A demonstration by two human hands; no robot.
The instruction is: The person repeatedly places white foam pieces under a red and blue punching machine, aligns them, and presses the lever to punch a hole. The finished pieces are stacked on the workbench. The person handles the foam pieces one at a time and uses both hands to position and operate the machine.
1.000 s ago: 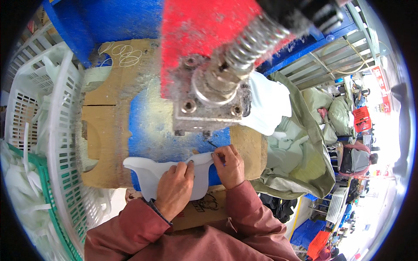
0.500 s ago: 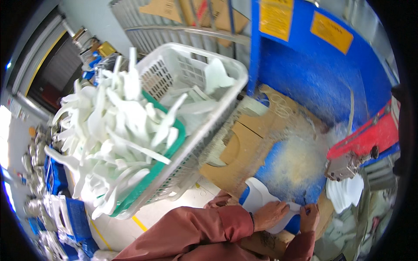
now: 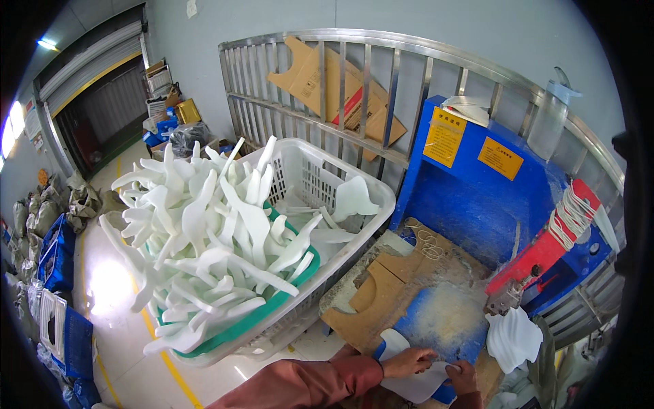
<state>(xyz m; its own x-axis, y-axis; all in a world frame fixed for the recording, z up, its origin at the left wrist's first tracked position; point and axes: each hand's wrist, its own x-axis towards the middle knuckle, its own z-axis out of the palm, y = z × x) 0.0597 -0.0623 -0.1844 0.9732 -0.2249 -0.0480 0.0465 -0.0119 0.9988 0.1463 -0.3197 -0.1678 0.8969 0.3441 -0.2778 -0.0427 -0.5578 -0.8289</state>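
A white, flat, curved piece (image 3: 424, 386) of smooth material lies low over the blue-and-cardboard work surface. My right hand (image 3: 464, 377) has its fingers closed on the piece's right end. Above its middle is my left hand (image 3: 407, 362), fingers stretched to the right and slightly apart; whether they touch the piece is hard to see. The piece's upper left part (image 3: 394, 345) shows past my left wrist. Just beyond my hands, pale dust (image 3: 446, 317) covers the blue machine bed. A stack of white pieces (image 3: 514, 339) hangs by the red machine arm (image 3: 521, 255).
On the left, a white basket (image 3: 381, 204) stands beside a heap of white curved pieces (image 3: 204, 218) in a green-rimmed container (image 3: 225, 341). Ahead rises a blue machine housing (image 3: 470, 184). A metal railing (image 3: 327, 102) runs behind. Cardboard (image 3: 395, 273) covers the bench's left side.
The view has tilted up, showing more of the wall and railing. My left hand's fingers have come off their flat rest on the white piece; my right hand still grips its end.
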